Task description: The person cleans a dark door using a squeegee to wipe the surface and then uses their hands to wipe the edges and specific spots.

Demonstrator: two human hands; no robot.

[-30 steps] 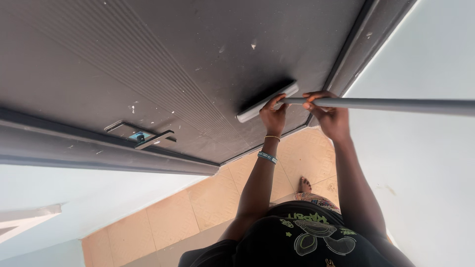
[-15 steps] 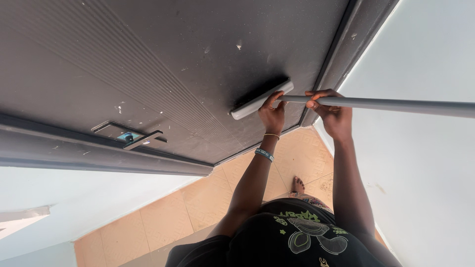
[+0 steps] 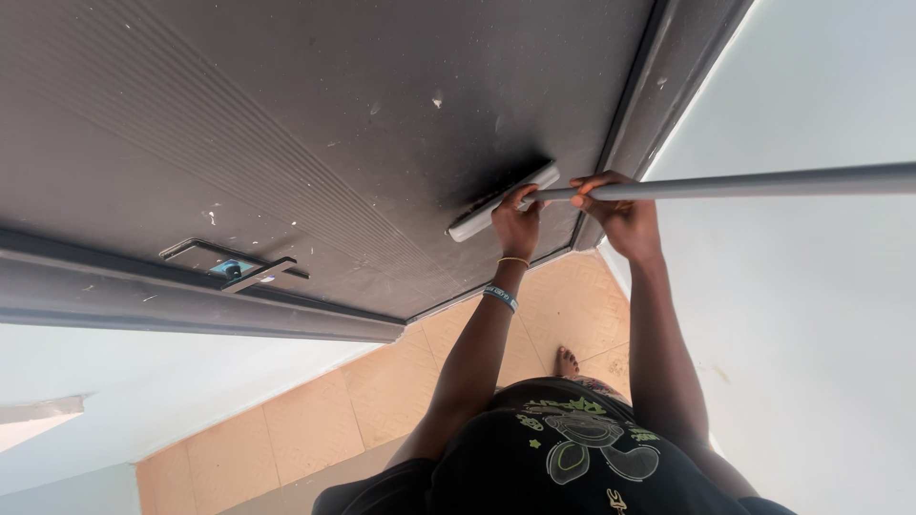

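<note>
A long grey pole [image 3: 763,183] ends in a flat grey brush head [image 3: 496,205] pressed against a dark grey door [image 3: 363,114]. My left hand [image 3: 517,224] grips the pole right at the head, with bracelets on that wrist. My right hand [image 3: 615,215] is closed around the pole a little further back. The door panel shows white specks and fine ribbing on its left part.
A lever door handle [image 3: 250,274] on its plate sits at the door's left edge. The dark door frame [image 3: 658,105] runs beside a white wall [image 3: 811,315]. Tan floor tiles [image 3: 382,401] and my bare foot [image 3: 566,361] lie below.
The brush head has slid slightly down the door and tilted, with both hands following. The pole's far end has risen, and the view has shifted a little.
</note>
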